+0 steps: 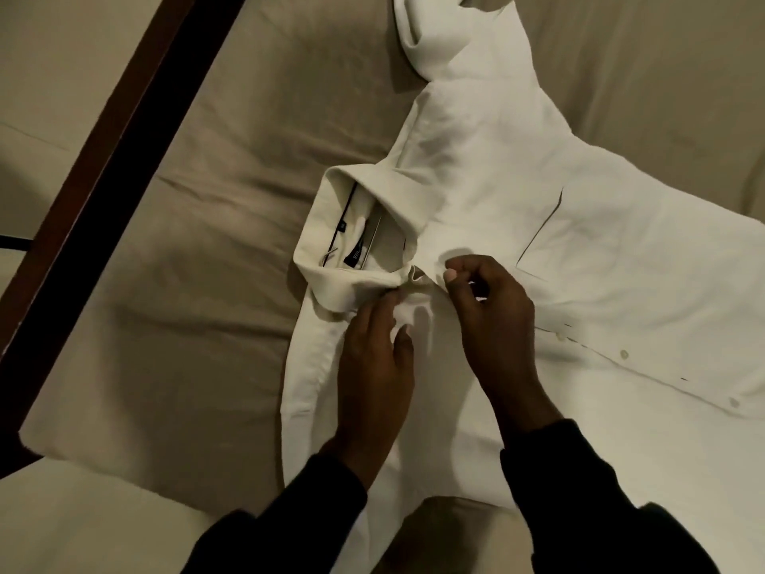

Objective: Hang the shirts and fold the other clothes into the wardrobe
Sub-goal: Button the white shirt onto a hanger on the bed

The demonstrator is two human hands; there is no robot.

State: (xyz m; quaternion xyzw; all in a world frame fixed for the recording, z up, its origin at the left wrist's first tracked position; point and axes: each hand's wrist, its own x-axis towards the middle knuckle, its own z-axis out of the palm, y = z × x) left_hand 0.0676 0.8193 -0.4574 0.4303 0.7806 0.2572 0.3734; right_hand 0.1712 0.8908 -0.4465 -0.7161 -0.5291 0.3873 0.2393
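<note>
place: bedroom | evidence: sheeted bed, dark wooden bedframe

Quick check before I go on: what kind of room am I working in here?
Probably a bedroom: the white shirt lies spread on a bed's beige sheet, with a dark wooden bed frame along its edge.

One white shirt with one collar, one chest pocket, three visible buttons and one dark neck label; one bed; two hands; two dark sleeves.

white shirt | spread flat, front up | collar left | on bed
</note>
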